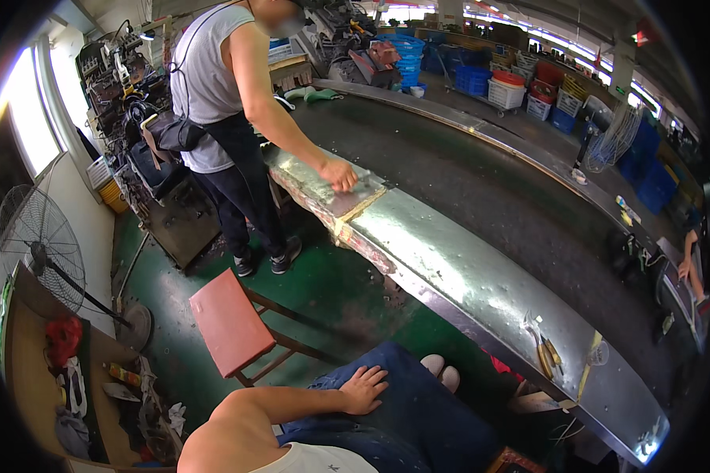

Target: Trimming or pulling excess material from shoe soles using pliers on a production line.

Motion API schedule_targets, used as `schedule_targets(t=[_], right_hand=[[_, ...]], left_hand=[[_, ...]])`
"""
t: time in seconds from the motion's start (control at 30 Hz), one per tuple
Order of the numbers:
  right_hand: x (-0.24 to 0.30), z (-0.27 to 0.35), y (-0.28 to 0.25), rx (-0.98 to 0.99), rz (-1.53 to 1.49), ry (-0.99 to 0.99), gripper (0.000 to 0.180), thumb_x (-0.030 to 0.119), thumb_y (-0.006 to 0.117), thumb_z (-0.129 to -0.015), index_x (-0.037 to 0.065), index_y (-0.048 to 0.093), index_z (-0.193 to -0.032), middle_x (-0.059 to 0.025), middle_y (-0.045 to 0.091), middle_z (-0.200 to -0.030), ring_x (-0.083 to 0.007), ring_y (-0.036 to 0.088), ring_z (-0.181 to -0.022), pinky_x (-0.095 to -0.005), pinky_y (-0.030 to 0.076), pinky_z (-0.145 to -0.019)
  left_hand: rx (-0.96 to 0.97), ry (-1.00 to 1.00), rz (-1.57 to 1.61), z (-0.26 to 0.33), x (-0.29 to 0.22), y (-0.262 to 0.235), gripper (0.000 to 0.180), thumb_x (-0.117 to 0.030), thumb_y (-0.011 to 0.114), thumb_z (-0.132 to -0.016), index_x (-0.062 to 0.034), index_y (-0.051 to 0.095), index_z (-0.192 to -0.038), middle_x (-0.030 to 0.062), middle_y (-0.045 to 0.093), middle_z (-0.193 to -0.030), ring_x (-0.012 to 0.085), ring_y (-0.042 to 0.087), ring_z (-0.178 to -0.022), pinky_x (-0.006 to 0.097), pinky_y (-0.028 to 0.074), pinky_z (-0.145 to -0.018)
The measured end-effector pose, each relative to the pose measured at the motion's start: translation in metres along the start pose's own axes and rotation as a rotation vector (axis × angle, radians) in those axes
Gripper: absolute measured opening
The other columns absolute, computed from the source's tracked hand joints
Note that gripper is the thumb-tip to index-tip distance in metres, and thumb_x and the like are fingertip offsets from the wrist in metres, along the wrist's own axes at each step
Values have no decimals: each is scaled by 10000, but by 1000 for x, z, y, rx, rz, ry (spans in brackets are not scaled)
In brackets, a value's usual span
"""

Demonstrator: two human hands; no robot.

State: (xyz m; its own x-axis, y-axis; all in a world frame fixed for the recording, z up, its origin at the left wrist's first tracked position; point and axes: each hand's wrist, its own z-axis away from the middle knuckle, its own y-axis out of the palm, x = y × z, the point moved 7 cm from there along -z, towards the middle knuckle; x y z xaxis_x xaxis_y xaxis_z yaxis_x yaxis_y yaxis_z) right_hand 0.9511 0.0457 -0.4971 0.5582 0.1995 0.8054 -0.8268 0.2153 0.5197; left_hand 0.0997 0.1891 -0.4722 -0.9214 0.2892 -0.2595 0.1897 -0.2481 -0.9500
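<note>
My left hand (363,389) lies flat on the dark blue cloth (406,394) over my lap, fingers slightly spread and holding nothing. I cannot see my right hand. In front of me runs a long metal-topped bench (450,260), bright with glare in the middle. Toward its right end lie pliers (538,344) and a small hand tool with a yellowish handle (553,352), both away from my hand. At the bench's far left part, a standing person's hand (339,174) is lowered to the metal surface; whether it holds something is too small to tell.
A red-topped stool (230,323) stands at my left on the green floor. Beyond it is a standing fan (41,248). A dark conveyor belt (450,181) runs behind the bench. Plastic crates (505,93) are stacked at the back. Another person's hand (689,272) shows at far right.
</note>
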Motion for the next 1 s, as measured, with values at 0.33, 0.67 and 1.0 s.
schedule_targets(t=[0.33, 0.67, 1.0], right_hand=[[-65, -77, 537, 462, 1643, -576, 425, 282, 657, -923, 84, 606, -1296, -212, 657, -1257, -415, 634, -1141, -565, 497, -956], [-53, -249, 571, -55, 1901, -883, 516, 214, 607, -949, -76, 484, -1357, -277, 461, -1451, -459, 405, -1382, -529, 304, -1165], [-46, -291, 562, 2, 1882, -770, 499, 308, 566, -982, -59, 542, -1319, -242, 512, -1438, -439, 424, -1380, -529, 299, -1170]], left_hand=[[-73, 47, 38, -8, -2, 6, 581, -360, 673, -882, -74, 543, -1371, 171, 411, -1531, 354, 308, -1475, 553, 251, -1188], [-118, 10, 62, 2, 7, 6, 567, -357, 684, -868, -74, 557, -1343, 168, 421, -1520, 347, 320, -1464, 544, 255, -1186], [-106, 11, 96, -3, 9, 6, 567, -340, 680, -861, -66, 553, -1340, 170, 419, -1515, 354, 309, -1464, 552, 247, -1180]])
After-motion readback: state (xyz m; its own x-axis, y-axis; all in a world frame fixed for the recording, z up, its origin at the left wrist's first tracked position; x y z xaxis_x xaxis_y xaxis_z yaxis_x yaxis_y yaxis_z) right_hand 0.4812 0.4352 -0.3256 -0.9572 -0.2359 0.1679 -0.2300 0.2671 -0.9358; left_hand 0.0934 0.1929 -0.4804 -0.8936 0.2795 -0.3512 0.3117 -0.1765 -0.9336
